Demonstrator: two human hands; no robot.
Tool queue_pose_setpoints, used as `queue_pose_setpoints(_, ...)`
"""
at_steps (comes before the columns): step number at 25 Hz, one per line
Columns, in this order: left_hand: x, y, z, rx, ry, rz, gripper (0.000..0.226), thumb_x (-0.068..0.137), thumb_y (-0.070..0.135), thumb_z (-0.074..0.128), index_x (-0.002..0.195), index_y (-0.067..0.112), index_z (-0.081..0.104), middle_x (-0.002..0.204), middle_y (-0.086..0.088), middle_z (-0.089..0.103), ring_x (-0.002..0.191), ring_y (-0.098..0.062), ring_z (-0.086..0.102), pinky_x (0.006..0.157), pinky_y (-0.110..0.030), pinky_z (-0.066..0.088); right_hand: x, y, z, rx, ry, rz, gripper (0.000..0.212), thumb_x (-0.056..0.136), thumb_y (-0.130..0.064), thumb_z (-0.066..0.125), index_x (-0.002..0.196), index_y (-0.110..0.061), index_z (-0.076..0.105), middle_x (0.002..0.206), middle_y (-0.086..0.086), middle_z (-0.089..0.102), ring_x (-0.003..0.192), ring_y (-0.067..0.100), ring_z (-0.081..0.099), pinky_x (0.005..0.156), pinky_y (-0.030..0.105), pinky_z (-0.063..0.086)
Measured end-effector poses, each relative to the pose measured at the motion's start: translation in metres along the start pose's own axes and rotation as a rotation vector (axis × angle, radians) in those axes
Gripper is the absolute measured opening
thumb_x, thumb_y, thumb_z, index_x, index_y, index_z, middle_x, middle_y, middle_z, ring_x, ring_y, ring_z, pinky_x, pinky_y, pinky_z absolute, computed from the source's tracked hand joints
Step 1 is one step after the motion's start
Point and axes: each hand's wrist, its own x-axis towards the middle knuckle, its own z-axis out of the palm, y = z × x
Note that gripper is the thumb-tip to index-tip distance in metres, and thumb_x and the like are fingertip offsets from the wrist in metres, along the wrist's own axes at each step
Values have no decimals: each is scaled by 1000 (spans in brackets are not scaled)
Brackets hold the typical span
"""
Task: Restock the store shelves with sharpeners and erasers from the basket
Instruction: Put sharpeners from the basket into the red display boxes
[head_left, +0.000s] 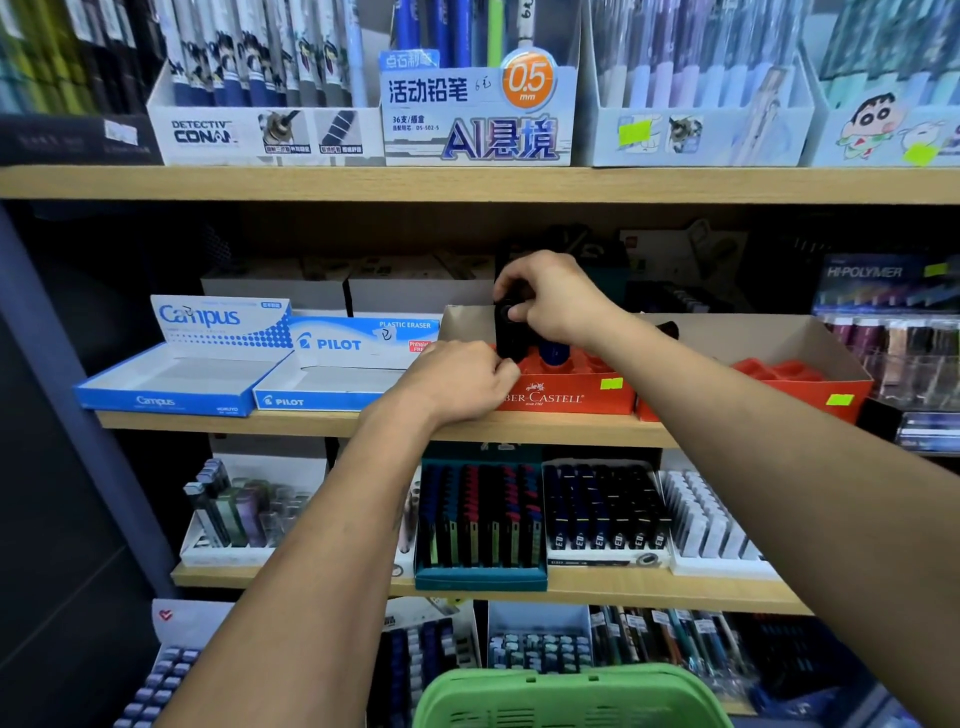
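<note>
A red Faber-Castell display box stands on the middle shelf, holding a blue sharpener in one slot. My right hand pinches a tall black sharpener from above, its lower end down in the box's front left slot. My left hand rests at the box's left front corner, fingers curled against the base of the black sharpener. The green basket shows only its rim at the bottom edge; its contents are hidden.
Left of the red box sit an open Pilot eraser box and an open Campus eraser box. A second red box stands to the right. Pen and lead displays fill the shelves above and below.
</note>
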Motion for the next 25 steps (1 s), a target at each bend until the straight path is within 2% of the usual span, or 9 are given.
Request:
queue_pose_setpoints(2, 0, -1, 0, 2, 1, -2, 46, 103, 38, 34, 62, 21, 49, 64, 2, 53, 65, -13, 50, 62, -33, 31, 2, 1, 2, -23, 1, -14, 21, 88, -6, 72, 106, -17, 73, 116, 2, 65, 111, 17, 59, 84, 19, 39)
queue_pose_setpoints(6, -2, 2, -1, -1, 8, -6, 47, 103, 37, 35, 62, 20, 49, 64, 1, 53, 65, -15, 51, 62, -33, 31, 6, -1, 6, 36, 18, 51, 16, 86, -6, 74, 94, -19, 70, 94, -4, 60, 93, 13, 59, 77, 19, 39)
queue_pose_setpoints(12, -3, 4, -2, -33, 1, -29, 44, 103, 36, 37, 65, 18, 51, 65, 1, 53, 64, -13, 51, 53, -29, 30, 6, -1, 5, 44, 17, 86, 15, 87, -7, 73, 92, -20, 66, 92, -5, 60, 88, 12, 57, 77, 21, 41)
queue_pose_setpoints(16, -4, 5, -5, -50, -15, -44, 47, 103, 36, 37, 60, 20, 46, 61, 2, 50, 60, -12, 47, 51, -29, 28, 2, 3, 0, 95, 15, 135, 16, 86, -9, 75, 90, -21, 66, 77, -13, 54, 82, 10, 56, 74, 21, 41)
queue_pose_setpoints(19, -3, 5, -5, -41, -27, -55, 47, 103, 39, 36, 62, 20, 48, 64, 3, 52, 62, -11, 49, 52, -29, 29, 2, 3, -3, 14, -7, 85, 16, 87, -11, 75, 94, -22, 66, 86, -7, 57, 86, 13, 56, 74, 22, 41)
queue_pose_setpoints(22, -4, 4, -4, -55, -32, -57, 47, 103, 39, 37, 61, 21, 47, 63, 3, 52, 61, -11, 49, 53, -29, 30, 6, -1, -3, -133, -15, 19, 16, 88, -9, 72, 101, -17, 69, 99, -1, 58, 92, 17, 58, 75, 27, 47)
queue_pose_setpoints(25, -4, 3, -4, -39, -28, -44, 47, 104, 38, 36, 62, 19, 49, 64, 1, 53, 62, -12, 51, 53, -29, 30, 7, -4, 0, -174, -27, -11, 18, 86, -3, 72, 98, -16, 70, 99, 0, 59, 92, 21, 61, 75, 30, 53)
